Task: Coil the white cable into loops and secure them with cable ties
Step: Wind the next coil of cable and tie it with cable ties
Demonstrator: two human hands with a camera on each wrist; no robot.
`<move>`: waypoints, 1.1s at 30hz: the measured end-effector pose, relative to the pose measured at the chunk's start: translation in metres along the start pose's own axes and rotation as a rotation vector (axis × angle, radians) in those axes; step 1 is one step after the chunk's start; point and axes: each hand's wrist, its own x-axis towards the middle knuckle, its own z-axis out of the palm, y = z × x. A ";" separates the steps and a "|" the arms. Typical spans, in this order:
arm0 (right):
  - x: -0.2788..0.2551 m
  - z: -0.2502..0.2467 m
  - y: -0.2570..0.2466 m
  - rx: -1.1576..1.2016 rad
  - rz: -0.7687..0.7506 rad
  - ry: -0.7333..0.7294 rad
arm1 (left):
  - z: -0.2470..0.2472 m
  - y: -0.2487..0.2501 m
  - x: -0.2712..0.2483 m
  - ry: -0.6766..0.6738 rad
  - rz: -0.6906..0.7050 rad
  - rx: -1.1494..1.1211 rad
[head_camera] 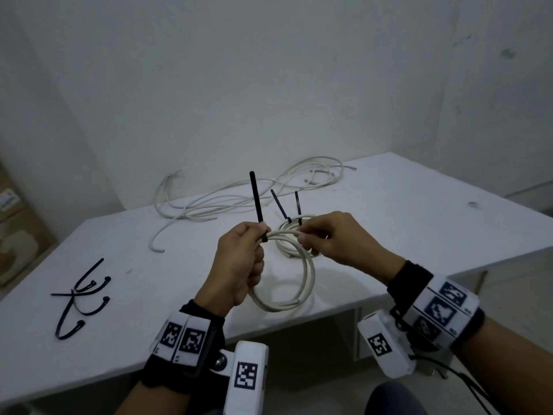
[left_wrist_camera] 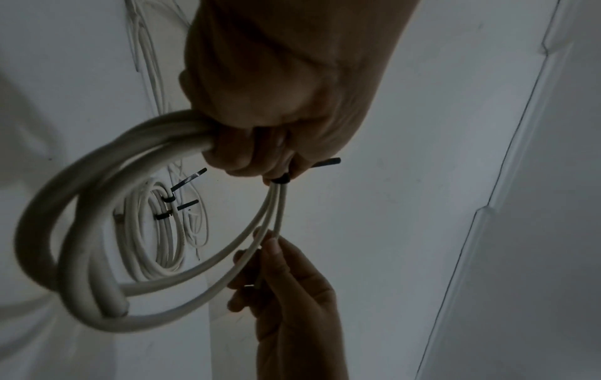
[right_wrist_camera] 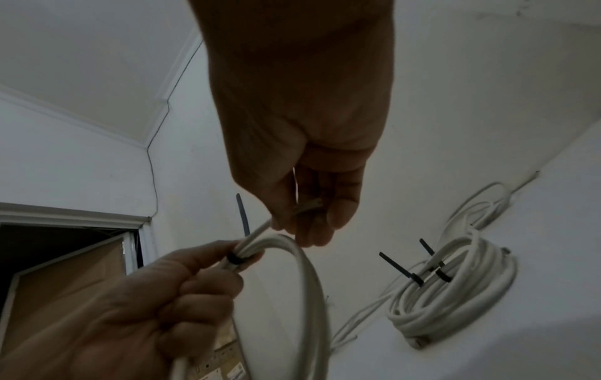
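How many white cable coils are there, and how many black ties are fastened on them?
White cable coils: 2, the held coil and the coil on the table.
Black ties fastened: 3, one tie on the held coil, two ties on the other.
Total: 5.

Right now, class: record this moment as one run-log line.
left hand: grips coil at cable tie | right hand: pinches coil strands | finished coil: on table | spare ties: unused
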 end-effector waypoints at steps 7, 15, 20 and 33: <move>-0.010 0.027 -0.007 -0.100 -0.042 0.196 | 0.003 -0.008 0.003 0.136 0.069 -0.116; -0.018 0.043 -0.001 0.660 0.104 0.175 | -0.009 -0.002 0.003 -0.034 -0.092 -0.324; -0.022 0.050 -0.003 0.443 -0.011 0.241 | -0.009 -0.003 0.003 -0.005 -0.036 -0.217; -0.011 0.040 0.016 0.448 0.169 0.321 | 0.002 -0.020 -0.004 -0.049 0.005 0.248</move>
